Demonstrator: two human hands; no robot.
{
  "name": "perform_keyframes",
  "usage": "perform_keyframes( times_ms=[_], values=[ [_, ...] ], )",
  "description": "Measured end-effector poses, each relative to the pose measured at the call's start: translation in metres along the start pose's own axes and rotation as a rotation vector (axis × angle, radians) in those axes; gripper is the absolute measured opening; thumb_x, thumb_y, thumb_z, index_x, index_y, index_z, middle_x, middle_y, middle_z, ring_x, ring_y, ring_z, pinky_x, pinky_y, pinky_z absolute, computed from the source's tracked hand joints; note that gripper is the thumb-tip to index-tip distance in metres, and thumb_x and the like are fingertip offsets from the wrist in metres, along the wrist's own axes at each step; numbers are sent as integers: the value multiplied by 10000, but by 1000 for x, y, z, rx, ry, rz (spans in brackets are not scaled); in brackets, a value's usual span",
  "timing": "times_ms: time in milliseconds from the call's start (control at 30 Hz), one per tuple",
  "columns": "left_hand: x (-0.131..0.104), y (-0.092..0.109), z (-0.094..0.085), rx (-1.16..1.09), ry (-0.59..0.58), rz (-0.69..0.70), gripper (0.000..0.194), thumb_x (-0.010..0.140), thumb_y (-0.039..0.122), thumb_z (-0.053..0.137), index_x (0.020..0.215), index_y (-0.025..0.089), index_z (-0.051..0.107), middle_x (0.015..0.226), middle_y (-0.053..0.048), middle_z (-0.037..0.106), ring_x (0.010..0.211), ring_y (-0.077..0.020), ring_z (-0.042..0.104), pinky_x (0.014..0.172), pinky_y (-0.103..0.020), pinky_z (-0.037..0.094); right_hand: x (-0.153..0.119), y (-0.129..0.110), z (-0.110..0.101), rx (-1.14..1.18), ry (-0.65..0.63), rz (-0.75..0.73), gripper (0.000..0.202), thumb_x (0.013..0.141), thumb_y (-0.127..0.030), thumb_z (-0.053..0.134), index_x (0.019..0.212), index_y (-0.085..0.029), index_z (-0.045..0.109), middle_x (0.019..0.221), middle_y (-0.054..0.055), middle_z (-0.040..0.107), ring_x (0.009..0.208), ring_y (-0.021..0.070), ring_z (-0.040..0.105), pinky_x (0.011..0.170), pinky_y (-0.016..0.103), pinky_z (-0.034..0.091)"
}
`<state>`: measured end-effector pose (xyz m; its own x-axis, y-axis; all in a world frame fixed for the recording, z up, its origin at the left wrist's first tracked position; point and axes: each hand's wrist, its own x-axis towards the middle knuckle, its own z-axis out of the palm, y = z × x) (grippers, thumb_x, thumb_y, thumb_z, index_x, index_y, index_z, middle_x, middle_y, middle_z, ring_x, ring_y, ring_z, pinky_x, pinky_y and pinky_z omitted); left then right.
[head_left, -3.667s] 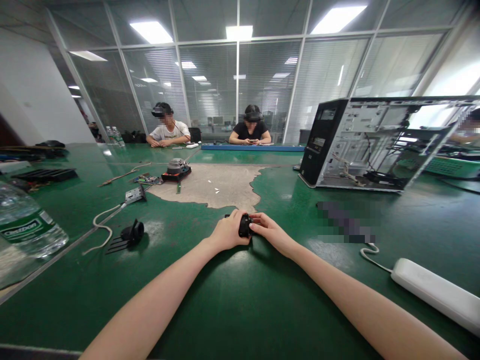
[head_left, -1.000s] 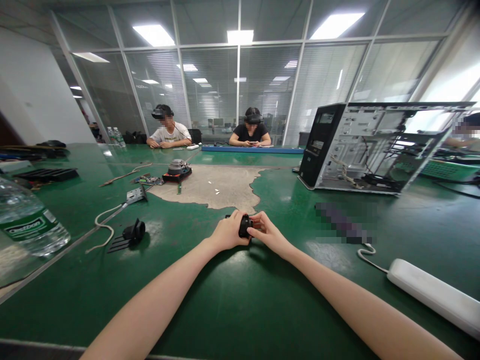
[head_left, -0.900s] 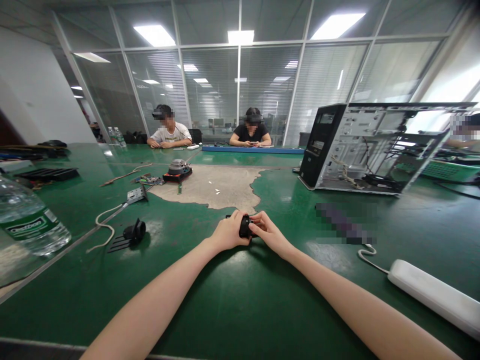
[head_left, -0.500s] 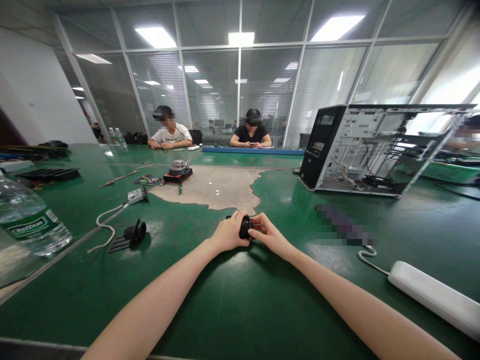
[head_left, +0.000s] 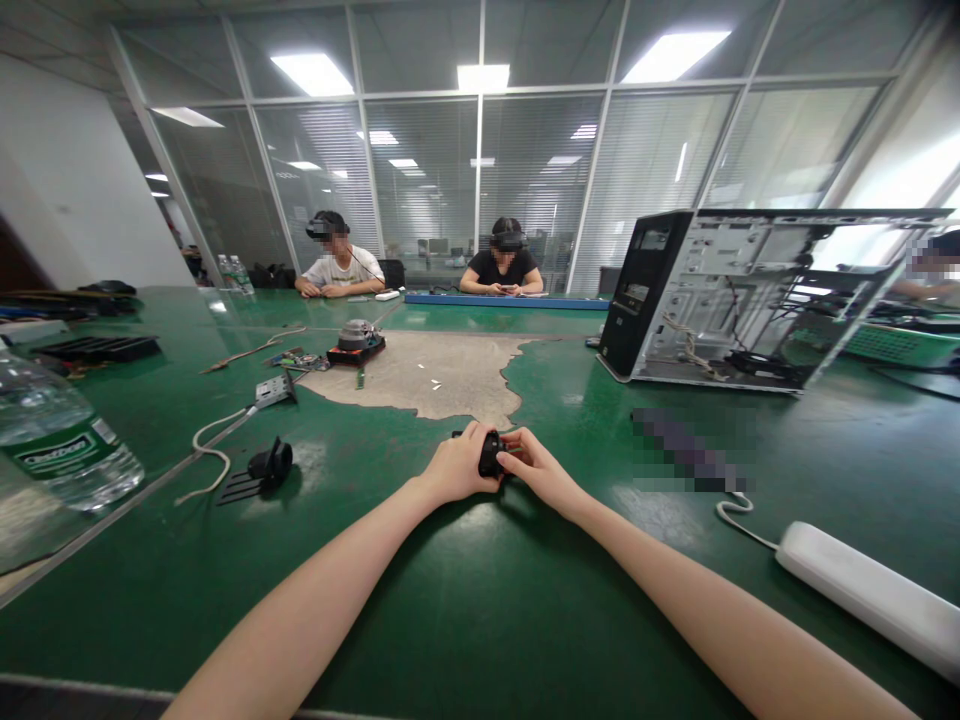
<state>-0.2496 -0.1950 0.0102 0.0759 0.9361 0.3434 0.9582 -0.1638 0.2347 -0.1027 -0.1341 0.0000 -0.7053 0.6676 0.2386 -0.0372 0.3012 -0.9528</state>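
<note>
Both hands meet over the green tabletop at the middle of the head view, around a small black plastic part (head_left: 490, 455). My left hand (head_left: 459, 466) is closed over its left side, hiding much of it. From the right, my right hand (head_left: 538, 470) grips the same part, thumb at the near side and fingers bent behind. What kind of part it is cannot be made out. To the left lies another black plastic piece (head_left: 270, 463) with a round collar and long flat prongs. Beyond it is a metal bracket (head_left: 274, 391) near a pale cable (head_left: 217, 445).
An opened computer case (head_left: 720, 300) stands at right, beyond a white power strip (head_left: 870, 590). A water bottle (head_left: 67, 450) is at left. A motor-like unit (head_left: 358, 342) sits near circuit boards (head_left: 300, 360) by the bare patch. Two people sit across the table; another is partly visible at far right.
</note>
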Motion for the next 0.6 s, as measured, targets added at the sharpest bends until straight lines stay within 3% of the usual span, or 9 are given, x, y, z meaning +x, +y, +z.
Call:
perform_keyframes(
  times_ms=[600],
  values=[
    [1, -2, 3, -3, 16, 16, 647, 588, 387, 587, 1136, 214, 290, 1074, -51, 456, 890, -232, 543, 715, -322, 445, 1, 2, -1, -29, 11, 4, 250, 724, -363, 528, 896, -201, 447, 860, 12, 517, 774, 131, 523, 725, 313, 438]
  ],
)
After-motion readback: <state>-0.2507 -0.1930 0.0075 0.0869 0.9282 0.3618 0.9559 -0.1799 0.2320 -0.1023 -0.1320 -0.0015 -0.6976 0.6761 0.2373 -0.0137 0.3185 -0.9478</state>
